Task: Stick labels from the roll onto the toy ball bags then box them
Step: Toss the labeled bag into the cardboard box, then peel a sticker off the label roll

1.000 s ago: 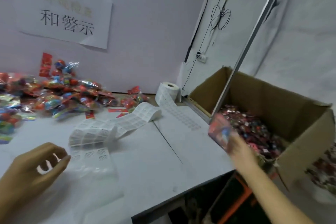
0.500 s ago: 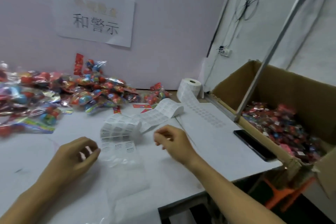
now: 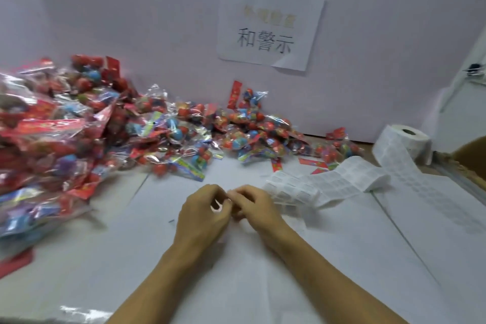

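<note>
Both hands, left hand [image 3: 202,214] and right hand [image 3: 256,209], meet at frame centre with fingertips pinched together, probably peeling a label off the strip [image 3: 328,184] trailing from the roll [image 3: 405,143], toy ball bags [image 3: 79,137] heaped upper left awaiting labels.

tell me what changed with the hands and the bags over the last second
The right hand, which a second ago held a toy ball bag out by the cardboard box, let it go and came back to the left hand; the two now meet, fingers curled, over the table beside the label strip. What they pinch is too small to tell. The bag pile and label roll stayed put.
</note>
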The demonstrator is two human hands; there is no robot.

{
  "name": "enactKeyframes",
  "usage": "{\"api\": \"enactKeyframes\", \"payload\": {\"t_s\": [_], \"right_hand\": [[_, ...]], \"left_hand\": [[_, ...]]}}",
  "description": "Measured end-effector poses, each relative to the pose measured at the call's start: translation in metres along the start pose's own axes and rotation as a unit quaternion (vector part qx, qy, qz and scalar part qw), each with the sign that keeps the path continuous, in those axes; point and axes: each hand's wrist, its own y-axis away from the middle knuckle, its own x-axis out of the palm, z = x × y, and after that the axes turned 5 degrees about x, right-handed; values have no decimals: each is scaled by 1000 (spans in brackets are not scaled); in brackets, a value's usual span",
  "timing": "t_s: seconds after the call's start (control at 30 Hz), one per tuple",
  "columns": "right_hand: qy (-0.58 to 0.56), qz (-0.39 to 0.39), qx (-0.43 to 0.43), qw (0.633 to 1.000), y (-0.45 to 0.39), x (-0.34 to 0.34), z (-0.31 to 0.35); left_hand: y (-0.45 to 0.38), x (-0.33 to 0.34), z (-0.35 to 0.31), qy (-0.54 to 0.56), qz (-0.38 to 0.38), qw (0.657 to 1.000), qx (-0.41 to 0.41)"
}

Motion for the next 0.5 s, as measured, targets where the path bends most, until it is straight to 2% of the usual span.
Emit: {"api": "enactKeyframes", "payload": {"t_s": [0.1, 0.17, 0.23, 0.37, 0.5], "right_hand": [[-60, -19, -5, 998, -1, -3, -15], [-68, -9, -9, 998, -3, -2, -19], [-68, 1, -15, 998, -3, 0, -21], [-93, 0, -10, 996, -3, -1, -20], [-90, 6, -9, 996, -1, 0, -18]], "left_hand": [[-8, -1, 5, 21, -75, 995, -61], [-17, -2, 10, 40, -98, 986, -127], [-25, -4, 14, 29, -83, 981, -174], [-39, -4, 23, -26, -7, 978, -206], [-57, -11, 29, -7, -2, 974, -227]]}}
